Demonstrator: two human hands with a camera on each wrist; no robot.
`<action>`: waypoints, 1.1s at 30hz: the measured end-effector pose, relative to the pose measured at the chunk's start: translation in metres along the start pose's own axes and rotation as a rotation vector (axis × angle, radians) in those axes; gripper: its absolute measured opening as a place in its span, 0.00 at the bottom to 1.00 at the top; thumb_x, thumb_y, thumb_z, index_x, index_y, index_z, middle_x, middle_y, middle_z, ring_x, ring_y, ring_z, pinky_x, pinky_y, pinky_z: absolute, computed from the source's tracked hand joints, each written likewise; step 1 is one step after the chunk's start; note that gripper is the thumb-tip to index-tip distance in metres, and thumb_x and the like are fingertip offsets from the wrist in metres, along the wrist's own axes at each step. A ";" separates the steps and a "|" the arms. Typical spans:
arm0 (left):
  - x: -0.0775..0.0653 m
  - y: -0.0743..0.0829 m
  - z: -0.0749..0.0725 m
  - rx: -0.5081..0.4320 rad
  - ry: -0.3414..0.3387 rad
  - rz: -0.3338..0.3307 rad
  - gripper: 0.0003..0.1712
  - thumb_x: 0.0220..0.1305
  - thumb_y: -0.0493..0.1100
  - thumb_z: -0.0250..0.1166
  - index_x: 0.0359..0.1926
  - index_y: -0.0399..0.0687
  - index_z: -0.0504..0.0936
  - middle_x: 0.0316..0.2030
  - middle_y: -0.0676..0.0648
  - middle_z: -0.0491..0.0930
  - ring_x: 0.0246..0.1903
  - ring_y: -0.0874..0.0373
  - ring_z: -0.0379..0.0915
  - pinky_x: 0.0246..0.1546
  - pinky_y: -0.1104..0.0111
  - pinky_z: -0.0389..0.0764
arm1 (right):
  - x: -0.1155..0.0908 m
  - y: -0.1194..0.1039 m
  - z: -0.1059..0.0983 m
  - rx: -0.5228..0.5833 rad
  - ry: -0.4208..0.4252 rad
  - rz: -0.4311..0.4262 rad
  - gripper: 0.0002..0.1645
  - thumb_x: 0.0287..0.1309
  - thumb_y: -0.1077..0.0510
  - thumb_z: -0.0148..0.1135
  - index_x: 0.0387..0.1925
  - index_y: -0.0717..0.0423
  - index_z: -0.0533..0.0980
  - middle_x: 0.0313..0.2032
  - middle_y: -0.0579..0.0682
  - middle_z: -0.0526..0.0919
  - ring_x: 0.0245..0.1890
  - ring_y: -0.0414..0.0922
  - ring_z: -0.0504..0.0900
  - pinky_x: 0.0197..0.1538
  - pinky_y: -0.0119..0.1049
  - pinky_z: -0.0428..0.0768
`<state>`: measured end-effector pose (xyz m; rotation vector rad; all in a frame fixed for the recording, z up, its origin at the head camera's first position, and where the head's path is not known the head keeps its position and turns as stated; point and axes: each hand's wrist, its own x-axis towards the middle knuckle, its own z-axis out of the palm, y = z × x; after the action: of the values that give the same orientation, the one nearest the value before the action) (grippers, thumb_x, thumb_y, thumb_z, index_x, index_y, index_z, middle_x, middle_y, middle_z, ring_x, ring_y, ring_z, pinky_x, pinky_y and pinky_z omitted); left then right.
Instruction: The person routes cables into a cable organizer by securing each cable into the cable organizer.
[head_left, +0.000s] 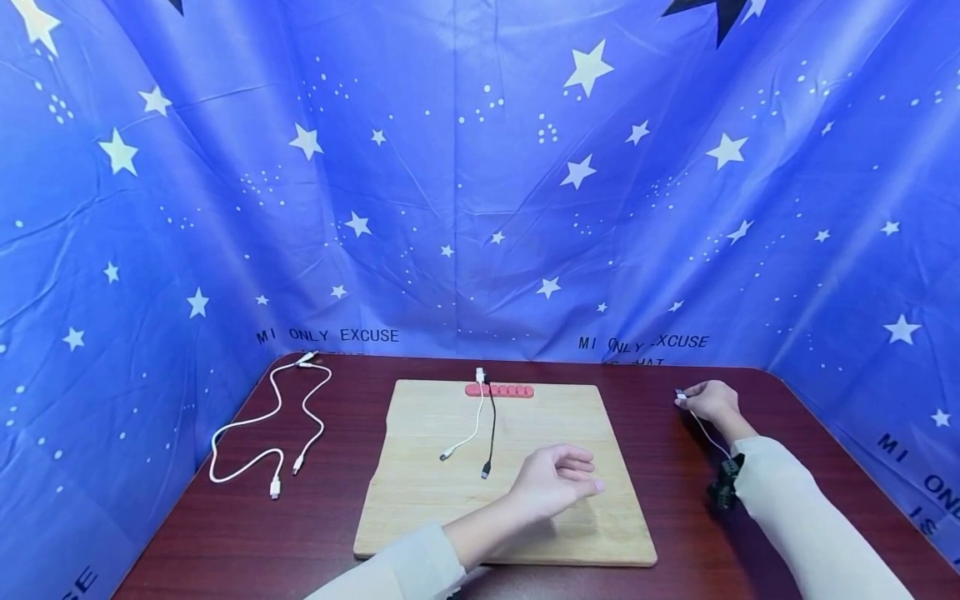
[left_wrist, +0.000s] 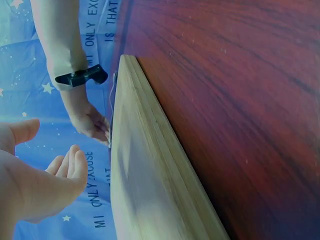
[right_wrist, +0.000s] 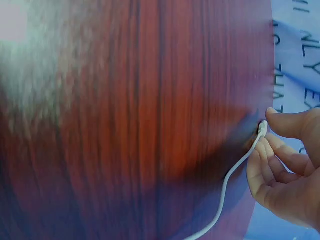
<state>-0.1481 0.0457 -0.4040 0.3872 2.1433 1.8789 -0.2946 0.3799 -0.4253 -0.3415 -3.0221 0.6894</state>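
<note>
At the table's right side, my right hand (head_left: 717, 406) pinches the plug of a white USB cable (right_wrist: 225, 185) between thumb and fingers. The cord trails back toward my wrist, over the tabletop. My left hand (head_left: 551, 482) hovers above the front right of a wooden board (head_left: 420, 517), fingers loosely bent and holding nothing. Along the board's back edge lies a red cable-holder strip (head_left: 517, 391) with several slots. From its left part run a short white cable (head_left: 480, 412) and a black cable (head_left: 492, 425), their lower plugs resting on the board.
White cables (head_left: 217, 450) lie loosely curved on the left of the dark red-brown table (head_left: 330, 517), plugs toward the front. A blue star-printed curtain (head_left: 450, 208) hangs around the back and sides. A black wrist camera (head_left: 724, 485) sits on my right wrist.
</note>
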 end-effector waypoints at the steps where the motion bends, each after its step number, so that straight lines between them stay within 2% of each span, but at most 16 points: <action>1: 0.001 -0.001 -0.001 0.000 0.004 -0.002 0.21 0.52 0.39 0.71 0.48 0.38 0.81 0.46 0.41 0.85 0.40 0.62 0.83 0.37 0.78 0.83 | 0.000 -0.003 0.001 0.005 -0.005 -0.002 0.21 0.55 0.54 0.64 0.42 0.69 0.80 0.45 0.68 0.82 0.47 0.65 0.74 0.54 0.55 0.73; 9: 0.009 -0.007 -0.010 0.020 0.047 -0.013 0.21 0.51 0.39 0.72 0.48 0.38 0.81 0.45 0.40 0.85 0.39 0.62 0.83 0.37 0.77 0.83 | -0.002 -0.019 0.011 0.012 -0.018 -0.027 0.21 0.54 0.55 0.65 0.42 0.70 0.81 0.43 0.67 0.84 0.42 0.59 0.76 0.46 0.50 0.78; 19: 0.013 -0.013 -0.022 0.073 0.095 -0.002 0.21 0.52 0.40 0.72 0.48 0.38 0.81 0.45 0.40 0.85 0.40 0.60 0.83 0.38 0.78 0.82 | -0.002 -0.034 0.022 -0.004 -0.020 -0.071 0.13 0.49 0.56 0.69 0.31 0.64 0.84 0.30 0.57 0.87 0.35 0.52 0.79 0.41 0.44 0.78; 24: 0.015 -0.017 -0.028 0.072 0.105 0.000 0.21 0.52 0.40 0.72 0.48 0.37 0.81 0.45 0.40 0.85 0.41 0.60 0.84 0.38 0.78 0.83 | -0.004 -0.039 0.024 -0.010 -0.030 -0.093 0.11 0.47 0.56 0.70 0.28 0.62 0.85 0.28 0.55 0.87 0.33 0.50 0.79 0.39 0.41 0.78; 33: 0.017 -0.021 -0.035 0.067 0.126 -0.004 0.22 0.52 0.39 0.71 0.48 0.35 0.80 0.45 0.38 0.85 0.40 0.58 0.83 0.40 0.76 0.83 | -0.007 -0.047 0.025 0.006 -0.062 -0.080 0.09 0.46 0.56 0.71 0.27 0.60 0.85 0.26 0.51 0.86 0.31 0.46 0.77 0.33 0.33 0.73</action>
<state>-0.1771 0.0171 -0.4203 0.2853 2.2906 1.8802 -0.2995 0.3270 -0.4275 -0.2013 -3.0708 0.7165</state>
